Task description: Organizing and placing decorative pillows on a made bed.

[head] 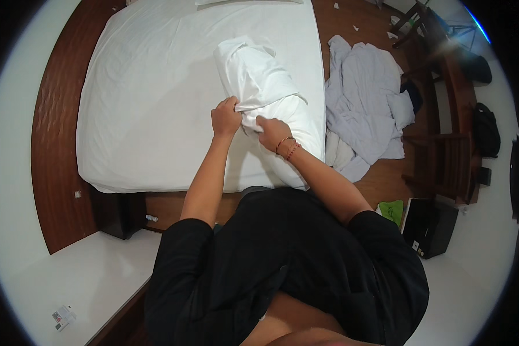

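A white pillow (292,116) lies lengthwise near the right edge of the bed (155,108). A loose white pillowcase (253,71) covers its far part, creased and folded at the top. My left hand (227,116) grips the pillowcase's near edge on the left side. Close beside it, to the right, my right hand (274,133) pinches bunched white fabric at the pillow's side. Both sets of fingertips are partly hidden in the cloth. Bracelets (287,147) circle my right wrist.
Crumpled pale bedding (359,95) lies on the wooden floor right of the bed. Beyond it stand a wooden chair (445,160) and a black backpack (486,129). A black cabinet (430,227) is at lower right. A wooden headboard panel (54,142) runs along the left wall.
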Available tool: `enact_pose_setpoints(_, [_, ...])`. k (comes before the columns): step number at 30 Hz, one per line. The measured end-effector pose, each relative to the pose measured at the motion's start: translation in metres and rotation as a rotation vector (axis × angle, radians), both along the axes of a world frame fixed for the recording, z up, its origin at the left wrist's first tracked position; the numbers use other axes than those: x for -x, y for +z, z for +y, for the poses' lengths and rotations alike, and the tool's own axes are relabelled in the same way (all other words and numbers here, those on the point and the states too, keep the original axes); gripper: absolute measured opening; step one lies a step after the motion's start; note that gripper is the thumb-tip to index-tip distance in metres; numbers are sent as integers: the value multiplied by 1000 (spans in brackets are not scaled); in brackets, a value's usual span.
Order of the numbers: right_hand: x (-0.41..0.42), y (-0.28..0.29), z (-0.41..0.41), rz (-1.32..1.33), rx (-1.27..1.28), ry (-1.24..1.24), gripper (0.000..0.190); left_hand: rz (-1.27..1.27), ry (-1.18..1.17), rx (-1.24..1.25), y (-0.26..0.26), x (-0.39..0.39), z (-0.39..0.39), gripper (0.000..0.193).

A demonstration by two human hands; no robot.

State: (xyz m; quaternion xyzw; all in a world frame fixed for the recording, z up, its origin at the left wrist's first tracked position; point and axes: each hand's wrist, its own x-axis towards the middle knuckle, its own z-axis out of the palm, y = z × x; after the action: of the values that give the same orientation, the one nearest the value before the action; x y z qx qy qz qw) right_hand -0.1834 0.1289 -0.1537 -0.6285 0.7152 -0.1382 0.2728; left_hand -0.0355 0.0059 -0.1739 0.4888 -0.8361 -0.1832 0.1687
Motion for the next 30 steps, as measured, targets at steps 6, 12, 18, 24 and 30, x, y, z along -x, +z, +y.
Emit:
enact_pose_setpoints(6, [12, -19, 29, -225, 65, -56, 22, 99, -85, -103, -5, -17, 64, 20])
enact_pose_setpoints(12, [12, -19, 47, -367, 182, 73, 15, -35, 39, 17, 27, 6, 61, 37])
enact_pose_setpoints(18, [-23, -23, 2, -483, 299, -38, 21, -149, 106, 45, -1, -21, -25, 29])
enact_pose_setpoints(24, [-26, -17, 26, -636, 193, -59, 24, -128, 5, -114, -4, -43, 63, 49])
enact_pose_setpoints(30, [0, -49, 67, -865, 2, 44, 14, -118, 5, -336, -2, -64, 110, 46])
